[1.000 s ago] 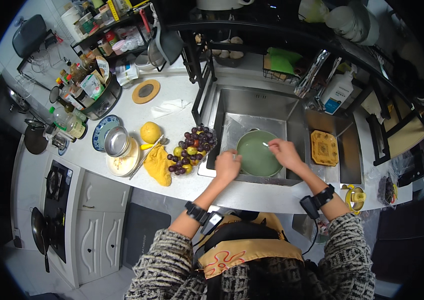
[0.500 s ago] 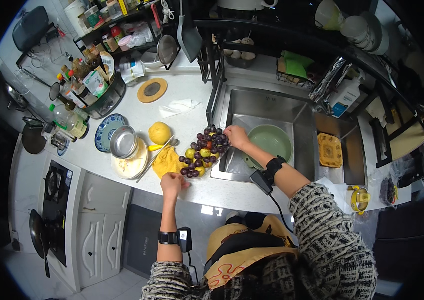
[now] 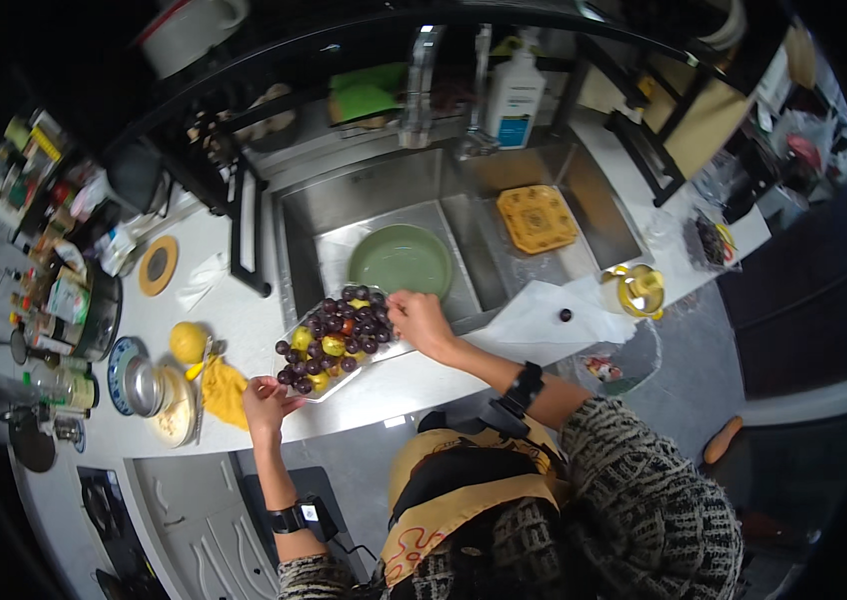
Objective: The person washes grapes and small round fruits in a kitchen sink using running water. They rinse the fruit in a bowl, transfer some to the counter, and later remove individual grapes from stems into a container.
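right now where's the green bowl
In the head view the green bowl sits in the sink basin, just beyond the tray of grapes that both hands hold at the counter edge.

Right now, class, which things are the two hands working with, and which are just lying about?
In hand:
left hand and right hand, at opposite ends of the tray of grapes
green bowl in the sink, just beyond

Lying about:
yellow mat
soap bottle
yellow cloth
round yellow fruit
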`<action>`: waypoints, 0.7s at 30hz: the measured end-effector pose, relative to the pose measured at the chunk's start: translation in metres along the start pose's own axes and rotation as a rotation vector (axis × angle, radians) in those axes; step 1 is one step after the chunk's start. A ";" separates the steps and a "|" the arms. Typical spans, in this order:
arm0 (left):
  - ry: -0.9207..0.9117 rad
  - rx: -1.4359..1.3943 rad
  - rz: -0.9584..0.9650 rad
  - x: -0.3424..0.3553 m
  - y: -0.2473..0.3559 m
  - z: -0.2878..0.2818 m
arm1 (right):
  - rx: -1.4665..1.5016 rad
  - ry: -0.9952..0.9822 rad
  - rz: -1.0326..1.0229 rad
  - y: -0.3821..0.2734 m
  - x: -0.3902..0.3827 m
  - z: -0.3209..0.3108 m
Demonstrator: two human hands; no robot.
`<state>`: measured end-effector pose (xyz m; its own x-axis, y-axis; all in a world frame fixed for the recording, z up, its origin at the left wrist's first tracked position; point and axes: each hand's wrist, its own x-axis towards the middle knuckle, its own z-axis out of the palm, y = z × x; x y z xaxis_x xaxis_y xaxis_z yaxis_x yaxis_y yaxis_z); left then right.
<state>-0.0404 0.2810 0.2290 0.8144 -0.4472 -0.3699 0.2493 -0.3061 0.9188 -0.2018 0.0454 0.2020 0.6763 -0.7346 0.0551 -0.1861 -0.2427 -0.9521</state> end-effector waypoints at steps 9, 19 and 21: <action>-0.344 0.073 -0.019 -0.056 0.001 0.166 | -0.049 0.271 0.098 0.052 -0.094 -0.172; -0.017 0.535 0.209 -0.089 -0.007 0.204 | -0.575 0.260 -0.096 0.087 -0.109 -0.263; 0.109 0.572 0.477 -0.102 0.007 0.223 | -0.615 0.181 -0.165 0.085 -0.106 -0.266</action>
<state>-0.2388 0.1368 0.2426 0.8204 -0.5642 0.0928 -0.4302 -0.5021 0.7502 -0.4793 -0.0660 0.1949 0.6102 -0.7387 0.2864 -0.4999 -0.6394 -0.5842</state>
